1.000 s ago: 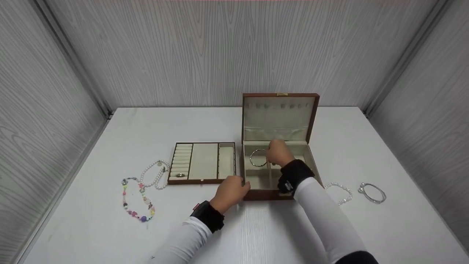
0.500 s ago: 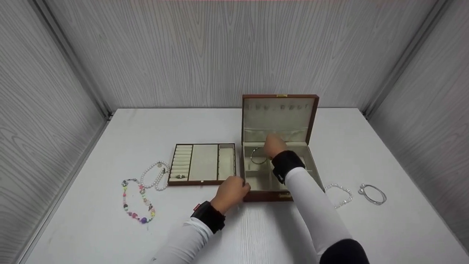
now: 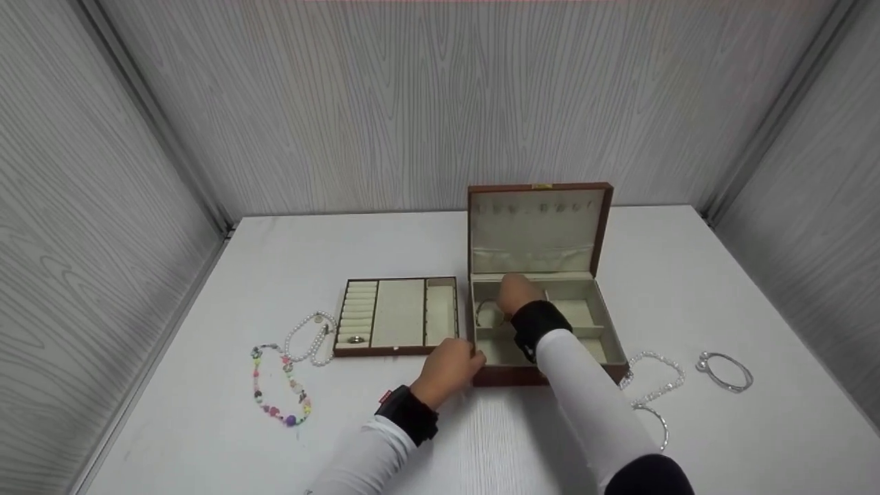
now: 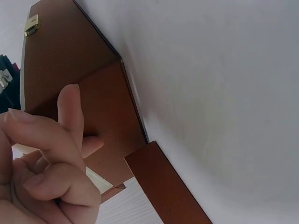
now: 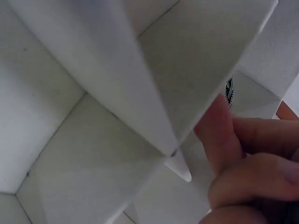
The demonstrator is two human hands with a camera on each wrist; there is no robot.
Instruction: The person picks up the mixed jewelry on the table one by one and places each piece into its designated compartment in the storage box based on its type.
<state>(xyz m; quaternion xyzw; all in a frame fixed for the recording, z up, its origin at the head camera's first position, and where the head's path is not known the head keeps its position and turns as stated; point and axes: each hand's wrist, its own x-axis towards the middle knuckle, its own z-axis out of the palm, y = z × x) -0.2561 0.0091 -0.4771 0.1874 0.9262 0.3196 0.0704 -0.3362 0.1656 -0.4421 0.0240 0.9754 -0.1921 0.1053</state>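
A brown jewelry box [image 3: 479, 377] stands with its lid raised, showing a cream interior split by dividers. My right hand [image 3: 517, 294] reaches into its back left part and pinches a metal bangle [image 3: 479, 315], which hangs upright left of the fingers. In the right wrist view, a short braided piece of the bangle [image 5: 229, 91] shows beside a fingertip; the rest is hidden. My left hand [image 3: 448, 371] rests at the box's front left corner, fingers loosely bent. The left wrist view shows those fingers [image 4: 70, 107] against the box's brown outer wall [image 4: 110, 121].
Left of the box lies a sectioned tray [image 3: 399, 313] with ring rolls and a ring [image 3: 355, 339]. Further left are a white bead strand [image 3: 292, 335] and a colourful bead necklace [image 3: 291, 421]. On the right lie a clear bead bracelet [image 3: 677, 375], a silver bangle [image 3: 746, 375] and another bangle [image 3: 665, 426].
My right hand has moved lower with the bangle into the back left part of the box. A bangle beside the right forearm has come into sight. The head view has shifted slightly.
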